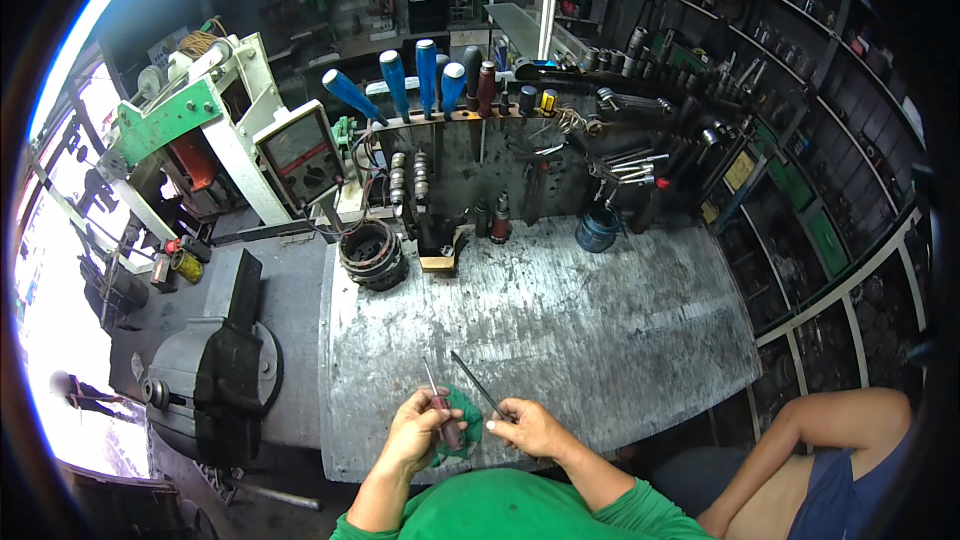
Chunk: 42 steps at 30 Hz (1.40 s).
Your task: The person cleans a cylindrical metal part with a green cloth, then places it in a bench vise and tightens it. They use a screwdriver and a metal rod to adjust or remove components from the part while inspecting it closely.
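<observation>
My left hand [413,428] is closed on a screwdriver [447,421]. Its handle is dark red and its thin shaft points away from me. My right hand [530,428] pinches a slim dark rod [475,378], its far end angled up and to the left. Whether the rod has a handle is hidden in my fingers. Between and below my hands a green cloth [465,424] lies at the near edge of the metal workbench [580,340].
A bench vise [215,380] stands at the left. On the bench's far side are a dark ring-shaped part [372,255] and a blue cup [597,228]. Blue-handled screwdrivers [393,80] stand in a rack behind. Another person's arm [775,450] is at the lower right.
</observation>
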### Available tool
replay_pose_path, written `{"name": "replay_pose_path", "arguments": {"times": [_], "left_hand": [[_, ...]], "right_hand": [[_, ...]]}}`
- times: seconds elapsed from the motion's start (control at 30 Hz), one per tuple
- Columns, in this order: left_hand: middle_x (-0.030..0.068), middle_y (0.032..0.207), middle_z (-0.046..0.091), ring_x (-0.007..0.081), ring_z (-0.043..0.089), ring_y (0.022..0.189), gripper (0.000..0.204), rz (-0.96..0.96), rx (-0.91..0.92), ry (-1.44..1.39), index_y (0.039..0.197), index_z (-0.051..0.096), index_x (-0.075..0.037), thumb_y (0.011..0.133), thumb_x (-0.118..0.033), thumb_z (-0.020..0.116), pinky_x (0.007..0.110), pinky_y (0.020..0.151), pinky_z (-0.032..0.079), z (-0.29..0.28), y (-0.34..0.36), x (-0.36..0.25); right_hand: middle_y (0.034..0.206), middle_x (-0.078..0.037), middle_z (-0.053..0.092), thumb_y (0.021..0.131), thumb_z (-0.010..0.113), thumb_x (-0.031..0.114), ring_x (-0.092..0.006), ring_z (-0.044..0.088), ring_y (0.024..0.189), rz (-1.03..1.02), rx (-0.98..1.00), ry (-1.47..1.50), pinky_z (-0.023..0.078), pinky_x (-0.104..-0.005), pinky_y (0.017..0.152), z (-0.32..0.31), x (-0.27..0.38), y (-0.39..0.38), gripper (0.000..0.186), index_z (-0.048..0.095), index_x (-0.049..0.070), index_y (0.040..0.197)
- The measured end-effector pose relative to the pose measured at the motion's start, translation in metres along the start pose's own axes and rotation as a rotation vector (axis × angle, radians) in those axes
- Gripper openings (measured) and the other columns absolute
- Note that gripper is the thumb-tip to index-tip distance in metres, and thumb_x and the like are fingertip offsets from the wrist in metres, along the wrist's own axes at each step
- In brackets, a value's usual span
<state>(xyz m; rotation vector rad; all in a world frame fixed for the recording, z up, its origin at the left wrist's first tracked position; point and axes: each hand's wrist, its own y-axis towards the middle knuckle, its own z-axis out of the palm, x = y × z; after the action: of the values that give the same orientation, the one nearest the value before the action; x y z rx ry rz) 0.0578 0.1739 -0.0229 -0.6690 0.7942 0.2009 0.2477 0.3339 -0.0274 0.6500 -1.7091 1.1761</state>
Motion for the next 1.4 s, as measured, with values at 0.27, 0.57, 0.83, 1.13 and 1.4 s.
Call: {"name": "replay_pose_path", "arguments": {"times": [0.27,0.57,0.83,1.13,1.4], "left_hand": [[0.0119,0.109,0.069,0.0262,0.074,0.102,0.028,0.038,0.086,-0.167,0.125,0.062,-0.003,0.098,0.002,0.069,0.040,0.087,0.064,0.012,0.005,0.017],[0.0108,0.110,0.074,0.0220,0.076,0.095,0.023,0.097,-0.003,0.106,0.121,0.068,0.000,0.103,-0.013,0.071,0.037,0.087,0.064,0.003,0.004,0.009],[0.0130,0.105,0.076,0.0225,0.078,0.088,0.026,0.145,-0.015,0.143,0.125,0.068,0.002,0.105,-0.015,0.069,0.036,0.083,0.064,0.002,0.004,0.012],[0.0104,0.106,0.075,0.0227,0.076,0.092,0.032,0.112,-0.063,0.026,0.128,0.068,0.002,0.108,-0.024,0.063,0.038,0.082,0.064,-0.004,0.007,0.013],[0.0115,0.111,0.072,0.0224,0.073,0.089,0.032,0.260,-0.287,-0.244,0.134,0.061,-0.004,0.105,-0.016,0.067,0.037,0.077,0.067,-0.012,0.019,0.000]], "right_hand": [[0.087,-0.003,0.074,0.098,0.083,0.029,-0.0083,0.067,0.078,-0.130,-0.012,0.266,0.054,-0.0277,0.069,0.023,0.020,-0.002,0.033,0.071,0.000,0.110],[0.086,-0.002,0.072,0.099,0.080,0.023,-0.0055,0.063,0.071,-0.055,-0.030,0.161,0.051,-0.0251,0.063,0.004,0.012,-0.007,0.028,0.071,0.000,0.112],[0.074,0.002,0.064,0.101,0.078,0.024,-0.0060,0.058,0.061,-0.046,-0.049,0.310,0.046,-0.0252,0.055,0.010,0.006,-0.005,0.030,0.070,0.002,0.118],[0.076,0.001,0.064,0.101,0.079,0.026,-0.0064,0.058,0.063,-0.041,-0.049,0.236,0.048,-0.0260,0.056,0.011,0.004,-0.002,0.034,0.070,0.000,0.119],[0.083,-0.002,0.068,0.102,0.077,0.029,-0.0081,0.060,0.065,-0.111,-0.035,0.238,0.049,-0.0279,0.057,0.011,-0.004,0.005,0.036,0.071,-0.003,0.117]]}}
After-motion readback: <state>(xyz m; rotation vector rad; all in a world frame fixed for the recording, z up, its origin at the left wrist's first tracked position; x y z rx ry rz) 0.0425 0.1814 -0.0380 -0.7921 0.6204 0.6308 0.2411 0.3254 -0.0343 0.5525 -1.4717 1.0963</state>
